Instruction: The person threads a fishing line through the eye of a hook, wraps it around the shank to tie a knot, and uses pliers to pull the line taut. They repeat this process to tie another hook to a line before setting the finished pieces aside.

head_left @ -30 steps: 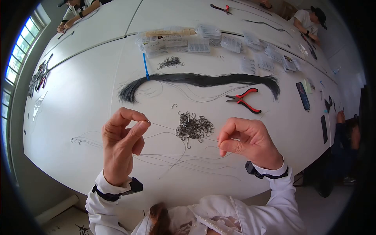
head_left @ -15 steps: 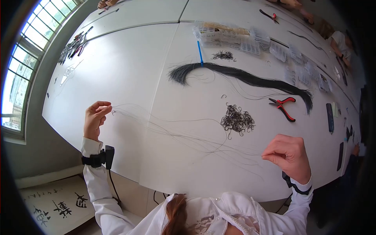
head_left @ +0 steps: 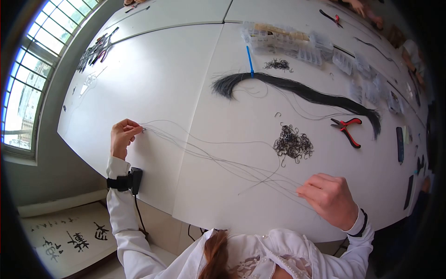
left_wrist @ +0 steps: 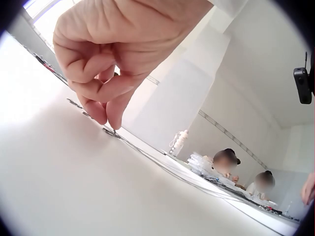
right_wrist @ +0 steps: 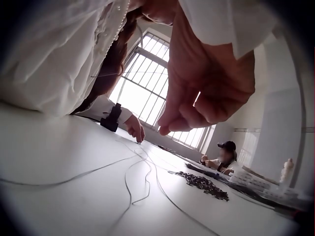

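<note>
At the left of the head view, the left hand (head_left: pixel 123 137) pinches the hooked end of a thin line (head_left: pixel 162 135). In the left wrist view, that hand (left_wrist: pixel 106 64) has its fingertips at a small dark hook (left_wrist: pixel 110 133) low over the table, beside other hooks. Several long thin lines run from there to the right hand (head_left: pixel 331 200), whose thumb and finger pinch at their far end. Seen from the right wrist, the right hand (right_wrist: pixel 209 83) has its fingertips together; the line between them is hard to make out. A pile of dark hooks (head_left: pixel 292 143) lies between the hands.
Beyond the hook pile lie a black strand bundle (head_left: pixel 306 95) with a blue tie (head_left: pixel 249 60), red-handled pliers (head_left: pixel 346 130), a smaller hook pile (head_left: pixel 278 64) and clear boxes (head_left: pixel 283 44). More tools (head_left: pixel 97 51) lie at the far left.
From a second ago, the left hand has moved left, to the hooks' end of the lines, and lower. The right hand has stayed by the free ends. The head view has swung left.
</note>
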A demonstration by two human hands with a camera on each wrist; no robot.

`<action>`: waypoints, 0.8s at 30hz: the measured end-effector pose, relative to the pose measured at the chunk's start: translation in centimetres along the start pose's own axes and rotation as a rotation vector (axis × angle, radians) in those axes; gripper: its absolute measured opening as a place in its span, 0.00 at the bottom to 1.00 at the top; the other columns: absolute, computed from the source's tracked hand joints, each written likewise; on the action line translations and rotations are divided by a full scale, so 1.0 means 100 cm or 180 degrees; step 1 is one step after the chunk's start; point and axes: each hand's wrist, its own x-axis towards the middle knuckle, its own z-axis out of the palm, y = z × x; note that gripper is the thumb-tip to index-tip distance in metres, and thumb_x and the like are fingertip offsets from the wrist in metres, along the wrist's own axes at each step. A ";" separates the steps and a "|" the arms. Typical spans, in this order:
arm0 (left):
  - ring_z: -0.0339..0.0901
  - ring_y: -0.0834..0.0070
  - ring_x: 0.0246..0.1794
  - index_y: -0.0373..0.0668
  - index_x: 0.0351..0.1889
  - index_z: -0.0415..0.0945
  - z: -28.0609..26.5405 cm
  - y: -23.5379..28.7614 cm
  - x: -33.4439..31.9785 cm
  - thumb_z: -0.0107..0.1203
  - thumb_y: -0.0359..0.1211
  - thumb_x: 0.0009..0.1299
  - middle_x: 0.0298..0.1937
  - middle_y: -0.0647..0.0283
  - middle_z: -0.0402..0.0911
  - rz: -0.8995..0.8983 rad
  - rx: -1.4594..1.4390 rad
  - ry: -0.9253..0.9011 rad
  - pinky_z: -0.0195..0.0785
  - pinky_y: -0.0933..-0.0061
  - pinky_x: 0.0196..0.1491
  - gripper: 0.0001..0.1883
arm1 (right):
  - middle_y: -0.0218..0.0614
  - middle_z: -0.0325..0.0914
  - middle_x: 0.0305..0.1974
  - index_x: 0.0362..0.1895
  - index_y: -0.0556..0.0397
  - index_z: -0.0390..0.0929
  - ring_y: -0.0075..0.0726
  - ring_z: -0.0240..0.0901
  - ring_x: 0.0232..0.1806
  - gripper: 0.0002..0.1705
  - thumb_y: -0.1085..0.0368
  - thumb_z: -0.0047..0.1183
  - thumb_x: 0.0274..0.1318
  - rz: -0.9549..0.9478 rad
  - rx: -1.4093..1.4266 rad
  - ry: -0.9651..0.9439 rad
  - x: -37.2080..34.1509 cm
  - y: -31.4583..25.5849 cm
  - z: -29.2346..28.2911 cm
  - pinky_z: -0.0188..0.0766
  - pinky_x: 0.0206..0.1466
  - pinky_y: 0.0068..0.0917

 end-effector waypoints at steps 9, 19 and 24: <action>0.65 0.85 0.15 0.38 0.27 0.78 0.012 0.009 -0.013 0.60 0.26 0.54 0.22 0.66 0.77 0.0251 0.0529 -0.0073 0.52 0.84 0.16 0.03 | 0.31 0.66 0.21 0.23 0.52 0.72 0.32 0.68 0.23 0.07 0.75 0.53 0.33 -0.0036 -0.0131 -0.0028 -0.004 0.005 0.000 0.64 0.19 0.27; 0.67 0.84 0.14 0.39 0.27 0.78 -0.005 -0.007 0.007 0.58 0.26 0.56 0.25 0.65 0.78 0.0508 0.1061 0.0160 0.54 0.83 0.15 0.03 | 0.33 0.67 0.22 0.25 0.55 0.72 0.33 0.70 0.24 0.06 0.75 0.52 0.36 -0.0218 -0.0336 -0.0571 -0.005 0.006 0.006 0.66 0.21 0.26; 0.67 0.85 0.15 0.39 0.26 0.78 -0.010 -0.013 0.017 0.58 0.27 0.56 0.25 0.66 0.78 0.0454 0.1097 0.0107 0.53 0.83 0.15 0.02 | 0.33 0.65 0.23 0.33 0.57 0.73 0.32 0.69 0.24 0.12 0.74 0.51 0.37 -0.0413 -0.0377 -0.0545 -0.005 0.005 0.016 0.66 0.21 0.26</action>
